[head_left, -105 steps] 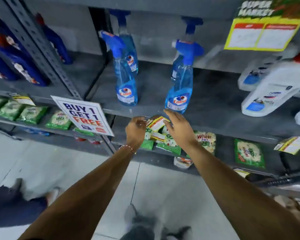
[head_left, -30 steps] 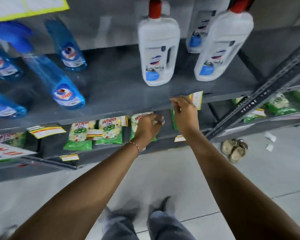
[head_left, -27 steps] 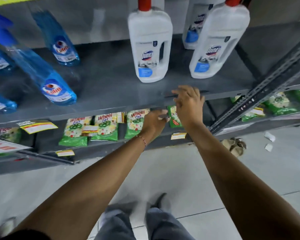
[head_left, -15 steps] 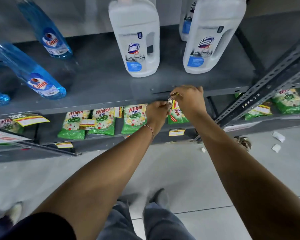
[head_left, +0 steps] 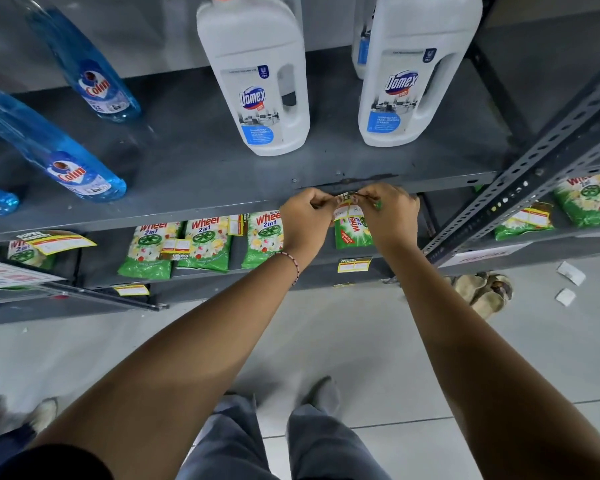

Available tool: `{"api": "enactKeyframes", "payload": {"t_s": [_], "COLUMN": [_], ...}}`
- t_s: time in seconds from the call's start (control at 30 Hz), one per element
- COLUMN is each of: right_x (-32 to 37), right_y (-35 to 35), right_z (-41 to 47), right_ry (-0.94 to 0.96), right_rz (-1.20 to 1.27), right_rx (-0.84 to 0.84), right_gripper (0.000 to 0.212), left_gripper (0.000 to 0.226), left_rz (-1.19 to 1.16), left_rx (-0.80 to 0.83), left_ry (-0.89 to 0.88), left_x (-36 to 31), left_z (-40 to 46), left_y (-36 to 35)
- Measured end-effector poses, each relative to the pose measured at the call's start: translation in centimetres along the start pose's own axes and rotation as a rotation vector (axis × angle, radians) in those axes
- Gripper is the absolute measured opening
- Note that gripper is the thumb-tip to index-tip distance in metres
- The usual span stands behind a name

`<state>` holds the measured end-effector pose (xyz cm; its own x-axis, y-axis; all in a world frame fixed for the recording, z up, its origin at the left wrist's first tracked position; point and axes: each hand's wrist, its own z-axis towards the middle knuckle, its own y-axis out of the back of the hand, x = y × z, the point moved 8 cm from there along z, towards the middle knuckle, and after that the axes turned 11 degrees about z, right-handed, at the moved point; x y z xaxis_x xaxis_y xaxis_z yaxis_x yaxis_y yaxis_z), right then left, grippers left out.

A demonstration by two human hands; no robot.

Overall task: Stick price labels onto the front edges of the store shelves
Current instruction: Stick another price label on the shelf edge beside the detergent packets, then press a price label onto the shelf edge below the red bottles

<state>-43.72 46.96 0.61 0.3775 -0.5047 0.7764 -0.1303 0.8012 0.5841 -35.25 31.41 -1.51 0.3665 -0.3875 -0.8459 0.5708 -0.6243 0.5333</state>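
A small yellow and white price label [head_left: 347, 206] sits at the front edge of the grey shelf [head_left: 201, 208] that carries the bottles. My left hand [head_left: 305, 223] pinches its left side and my right hand [head_left: 390, 216] pinches its right side, both pressed close to the shelf edge. Most of the label is hidden by my fingers. Another price label [head_left: 61, 241] hangs from the same edge at the far left, and one more label [head_left: 354, 265] is stuck on the lower shelf edge.
Two white Domex bottles [head_left: 257, 77] and blue Colin spray bottles [head_left: 66, 164] stand on the shelf above my hands. Green Wheel packets [head_left: 205, 244] lie on the shelf below. A slotted upright [head_left: 534, 168] slants at the right. Sandals [head_left: 482, 292] and paper scraps lie on the floor.
My view has shifted right from the spray bottles to the white bottles. Both hands have come together on the label at the shelf's front edge.
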Motion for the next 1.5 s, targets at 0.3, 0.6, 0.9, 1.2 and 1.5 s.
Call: {"api": "enactKeyframes", "payload": {"t_s": [0.3, 0.6, 0.9, 1.2, 1.5], "right_x": [-0.3, -1.4, 2.8, 26.2, 43.9], "right_y": [-0.1, 1.9, 0.8, -0.2, -2.8], "right_z": [0.1, 0.3, -1.3, -3.3, -5.8], "right_ry": [-0.010, -0.193, -0.213, 0.206, 0.421], "right_rz": [0.031, -0.066, 0.127, 0.671, 0.735], "right_rx": [0.036, -0.142, -0.212, -0.117, -0.295], "right_gripper": [0.004, 0.040, 0.030, 0.031, 0.019], "left_gripper": [0.026, 0.036, 0.017, 0.007, 0.020], "left_rz": [0.039, 0.235, -0.002, -0.678, -0.695], "left_rx": [0.026, 0.058, 0.044, -0.201, -0.353], "left_ry": [-0.034, -0.044, -0.083, -0.044, -0.193], "left_x": [-0.3, -0.8, -1.9, -3.4, -4.8], "left_z": [0.3, 1.5, 1.2, 0.5, 1.1], "left_y": [-0.2, 0.9, 6.3, 30.2, 47.6]}}
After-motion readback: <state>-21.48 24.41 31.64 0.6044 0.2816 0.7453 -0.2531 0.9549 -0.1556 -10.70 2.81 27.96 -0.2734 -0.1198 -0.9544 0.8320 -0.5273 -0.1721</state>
